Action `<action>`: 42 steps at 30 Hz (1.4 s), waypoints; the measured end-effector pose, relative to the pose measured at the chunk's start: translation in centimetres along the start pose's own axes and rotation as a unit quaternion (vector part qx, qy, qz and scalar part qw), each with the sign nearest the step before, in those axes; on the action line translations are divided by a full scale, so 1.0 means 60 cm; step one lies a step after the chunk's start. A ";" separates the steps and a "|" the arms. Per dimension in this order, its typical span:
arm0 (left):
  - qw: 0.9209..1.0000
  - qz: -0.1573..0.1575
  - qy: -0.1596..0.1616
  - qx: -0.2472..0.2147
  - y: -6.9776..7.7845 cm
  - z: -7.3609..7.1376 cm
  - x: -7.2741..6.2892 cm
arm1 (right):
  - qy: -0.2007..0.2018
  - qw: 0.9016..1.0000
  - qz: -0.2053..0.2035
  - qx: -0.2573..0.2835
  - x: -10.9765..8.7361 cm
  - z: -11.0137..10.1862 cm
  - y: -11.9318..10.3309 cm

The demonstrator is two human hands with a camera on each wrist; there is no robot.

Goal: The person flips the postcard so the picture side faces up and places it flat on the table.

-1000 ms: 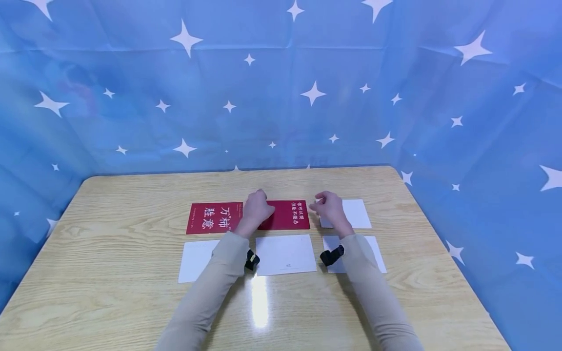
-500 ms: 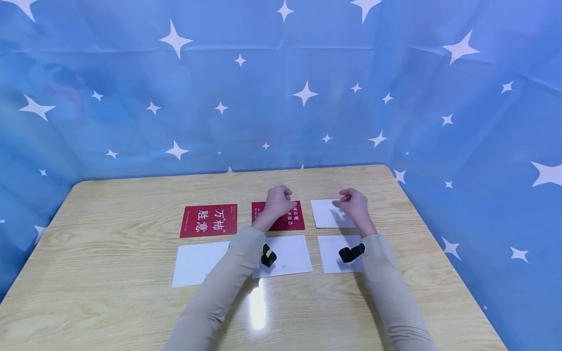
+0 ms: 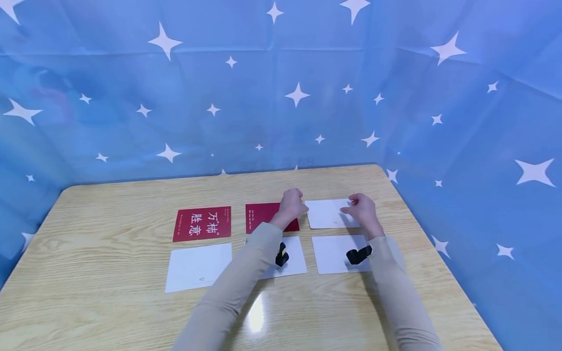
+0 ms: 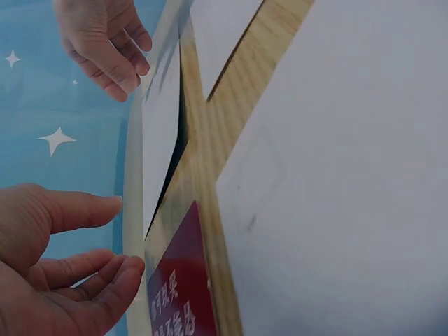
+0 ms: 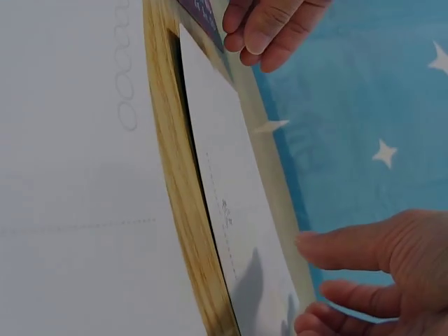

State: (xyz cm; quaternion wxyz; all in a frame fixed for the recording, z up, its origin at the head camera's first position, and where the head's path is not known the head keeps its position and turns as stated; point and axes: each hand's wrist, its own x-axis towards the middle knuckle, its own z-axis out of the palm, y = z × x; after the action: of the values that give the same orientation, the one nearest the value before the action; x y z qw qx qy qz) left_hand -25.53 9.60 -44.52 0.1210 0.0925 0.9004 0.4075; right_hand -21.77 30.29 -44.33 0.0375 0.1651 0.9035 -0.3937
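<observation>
My left hand (image 3: 293,204) is over the right end of a dark red card (image 3: 260,214), its fingertips near the left edge of a white card (image 3: 322,214). In the left wrist view, a gap shows between its thumb and fingers, with nothing held. My right hand (image 3: 364,212) hovers at the right end of that white card, thumb and fingers apart and bare. The right wrist view shows faint print on the white card (image 5: 224,182) and a dark shadow along its near edge. The left forearm covers part of the lower middle white card (image 3: 296,258).
A red card with white characters (image 3: 203,224) lies at the back left. Below the back row are a white card (image 3: 197,265) at left and another white card (image 3: 331,253) at right, partly behind the right wrist camera. A blue starry curtain (image 3: 246,107) hangs behind the wooden table (image 3: 110,243).
Both hands have shifted right along the back row. The left went from the middle red card's left end to its right end; the right crossed the white card to its right end.
</observation>
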 end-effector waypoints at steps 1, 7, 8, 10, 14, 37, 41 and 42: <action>1.000 -0.004 -0.003 0.003 0.000 0.003 0.001 | -0.005 1.000 0.001 -0.003 0.000 0.000 0.001; 0.998 0.004 -0.021 0.051 0.004 0.016 0.002 | -0.018 1.000 -0.001 -0.025 0.003 0.001 0.008; 0.998 0.009 -0.023 0.064 0.007 0.016 0.001 | -0.020 0.999 0.000 -0.026 0.003 0.001 0.009; 0.995 0.018 -0.029 0.089 0.012 0.016 -0.002 | -0.022 0.999 0.005 -0.029 0.004 0.000 0.011; 0.991 0.030 -0.032 0.125 0.018 0.021 -0.003 | -0.023 0.999 0.014 -0.036 0.005 -0.001 0.011; 0.992 0.037 -0.035 0.119 0.020 0.030 0.004 | -0.017 0.998 0.059 -0.014 0.007 -0.014 0.020; 0.994 0.052 -0.027 0.096 0.019 0.034 0.005 | -0.004 0.999 0.041 0.002 0.007 -0.016 0.027; 0.995 0.056 -0.025 0.084 0.018 0.034 0.005 | -0.001 0.999 0.041 0.010 0.006 -0.017 0.029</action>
State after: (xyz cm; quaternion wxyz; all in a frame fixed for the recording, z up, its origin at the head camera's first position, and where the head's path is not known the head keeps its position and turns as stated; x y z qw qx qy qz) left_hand -25.15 11.86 -45.05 0.1124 0.1627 0.9215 0.3342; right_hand -21.50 32.22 -44.90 0.0526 0.2019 0.8922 -0.4006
